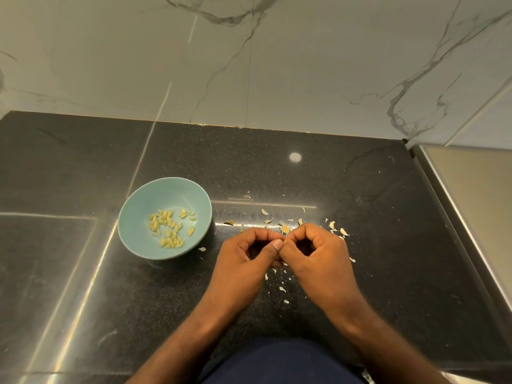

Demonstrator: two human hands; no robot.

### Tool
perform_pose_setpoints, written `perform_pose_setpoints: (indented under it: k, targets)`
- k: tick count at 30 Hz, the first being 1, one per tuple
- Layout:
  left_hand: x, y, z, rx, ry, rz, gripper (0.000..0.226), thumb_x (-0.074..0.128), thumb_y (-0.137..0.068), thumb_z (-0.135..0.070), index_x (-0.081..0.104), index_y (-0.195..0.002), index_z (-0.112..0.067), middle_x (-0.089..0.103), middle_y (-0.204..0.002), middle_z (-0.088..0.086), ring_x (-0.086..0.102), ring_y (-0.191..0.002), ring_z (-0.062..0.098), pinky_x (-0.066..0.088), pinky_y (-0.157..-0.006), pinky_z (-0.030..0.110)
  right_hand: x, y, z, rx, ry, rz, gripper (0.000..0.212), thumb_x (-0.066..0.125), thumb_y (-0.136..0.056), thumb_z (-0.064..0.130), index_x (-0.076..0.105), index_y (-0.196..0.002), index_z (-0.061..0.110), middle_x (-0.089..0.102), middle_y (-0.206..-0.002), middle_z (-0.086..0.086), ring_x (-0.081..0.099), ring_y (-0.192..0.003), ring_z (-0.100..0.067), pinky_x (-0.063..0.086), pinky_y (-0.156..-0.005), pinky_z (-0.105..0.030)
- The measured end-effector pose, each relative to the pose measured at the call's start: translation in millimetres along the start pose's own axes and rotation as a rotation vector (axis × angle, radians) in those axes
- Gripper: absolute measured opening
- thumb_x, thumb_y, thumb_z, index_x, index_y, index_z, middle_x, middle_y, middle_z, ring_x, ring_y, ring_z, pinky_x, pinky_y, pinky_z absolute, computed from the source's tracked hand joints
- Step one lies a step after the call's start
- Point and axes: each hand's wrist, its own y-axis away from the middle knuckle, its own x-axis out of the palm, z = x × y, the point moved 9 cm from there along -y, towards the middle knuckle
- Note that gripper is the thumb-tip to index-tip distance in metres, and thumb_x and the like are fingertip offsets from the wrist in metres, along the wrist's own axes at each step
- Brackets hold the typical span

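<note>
My left hand (243, 256) and my right hand (315, 256) meet fingertip to fingertip over the black counter, fingers curled. Together they pinch something tiny between thumbs and forefingers; it is almost wholly hidden, probably a seed. A light blue bowl (133, 234) stands to the left of my hands and holds several pale yellow peeled seeds (170, 228). Pale husk scraps (332, 225) lie scattered on the counter just beyond and below my hands.
The black speckled counter (360, 286) ends at a marble wall (249, 65) behind. A metal ledge (465, 195) runs along the right side. More husk bits (282, 289) lie between my wrists.
</note>
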Motion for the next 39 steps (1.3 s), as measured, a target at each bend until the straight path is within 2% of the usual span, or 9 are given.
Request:
perform_pose_setpoints:
  k: [3, 5, 9, 12, 15, 19, 29, 36, 39]
  targets:
    - [3, 1, 10, -0.137, 0.252, 0.008, 0.016, 0.064, -0.088, 0.003, 0.069, -0.103, 0.001, 0.074, -0.094, 0.013, 0.072, -0.084, 0.022, 0.060, -0.074, 0.027, 1, 0, -1, -0.003, -0.028, 0.003, 0.013, 0.072, -0.084, 0.012, 0.066, -0.074, 0.017, 0.066, -0.064, 0.006, 0.056, -0.053, -0.003, 0.045, -0.050, -0.017]
    - [5, 1, 18, -0.226, 0.421, 0.003, 0.023, 0.066, -0.083, 0.001, 0.067, -0.105, 0.004, 0.071, -0.090, 0.016, 0.070, -0.076, 0.020, 0.061, -0.072, 0.028, 1, -1, -7, 0.025, -0.075, -0.004, 0.017, 0.066, -0.089, 0.012, 0.065, -0.073, 0.016, 0.067, -0.065, 0.000, 0.059, -0.056, -0.014, 0.050, -0.053, -0.029]
    - [0, -1, 24, -0.261, 0.523, -0.047, 0.031, 0.069, -0.077, 0.001, 0.066, -0.107, 0.005, 0.067, -0.083, 0.014, 0.068, -0.073, 0.019, 0.060, -0.068, 0.026, -4, -6, -19, 0.069, -0.128, -0.026, 0.034, 0.055, -0.097, 0.029, 0.058, -0.069, 0.009, 0.064, -0.061, -0.009, 0.059, -0.055, -0.016, 0.050, -0.057, -0.040]
    - [-3, -2, 24, -0.261, 0.498, -0.054, 0.030, 0.069, -0.079, 0.003, 0.066, -0.109, 0.002, 0.070, -0.086, 0.014, 0.070, -0.076, 0.019, 0.060, -0.069, 0.025, 7, -6, -18, 0.055, -0.082, 0.144, 0.006, 0.064, -0.095, 0.026, 0.064, -0.092, 0.021, 0.069, -0.076, -0.001, 0.066, -0.067, -0.011, 0.055, -0.062, -0.031]
    - [-9, -3, 21, -0.235, 0.423, -0.042, 0.041, 0.072, -0.072, -0.007, 0.065, -0.112, -0.004, 0.075, -0.093, 0.016, 0.072, -0.085, 0.021, 0.059, -0.073, 0.026, 18, -4, -16, -0.042, 0.011, 0.268, 0.025, 0.069, -0.092, 0.016, 0.068, -0.111, 0.031, 0.070, -0.091, 0.009, 0.068, -0.083, -0.011, 0.055, -0.071, -0.023]
    - [-13, -1, 19, -0.208, 0.323, -0.036, 0.033, 0.069, -0.083, -0.006, 0.064, -0.115, -0.010, 0.076, -0.089, 0.014, 0.072, -0.082, 0.019, 0.057, -0.073, 0.025, 11, -4, -1, -0.168, 0.026, 0.200, 0.015, 0.071, -0.091, 0.010, 0.076, -0.100, 0.021, 0.073, -0.087, 0.013, 0.070, -0.084, -0.009, 0.053, -0.074, -0.018]
    - [-2, -2, -17, 0.207, -0.382, 0.180, 0.008, 0.062, -0.096, -0.023, 0.067, -0.091, -0.019, 0.071, -0.082, -0.007, 0.068, -0.077, 0.014, 0.057, -0.070, 0.031, 17, -7, -12, 0.053, -0.198, 0.287, 0.009, 0.062, -0.095, 0.016, 0.067, -0.090, 0.010, 0.072, -0.077, -0.005, 0.068, -0.070, -0.016, 0.053, -0.065, -0.029]
    - [5, -1, -31, 0.467, -0.665, 0.279, 0.019, 0.049, -0.100, -0.030, 0.059, -0.089, -0.019, 0.056, -0.074, -0.012, 0.055, -0.069, 0.012, 0.045, -0.060, 0.028, 29, 2, -15, 0.146, -0.261, 0.439, 0.024, 0.048, -0.104, 0.019, 0.061, -0.083, 0.020, 0.066, -0.070, -0.003, 0.066, -0.068, -0.024, 0.051, -0.061, -0.036]
    - [7, 0, -29, 0.412, -0.527, 0.317, 0.028, 0.045, -0.101, -0.030, 0.059, -0.082, -0.014, 0.059, -0.070, -0.011, 0.055, -0.066, 0.011, 0.046, -0.060, 0.030, 33, 4, -13, 0.086, -0.233, 0.455, 0.027, 0.045, -0.104, 0.028, 0.057, -0.081, 0.022, 0.062, -0.066, 0.000, 0.063, -0.063, -0.022, 0.050, -0.059, -0.035]
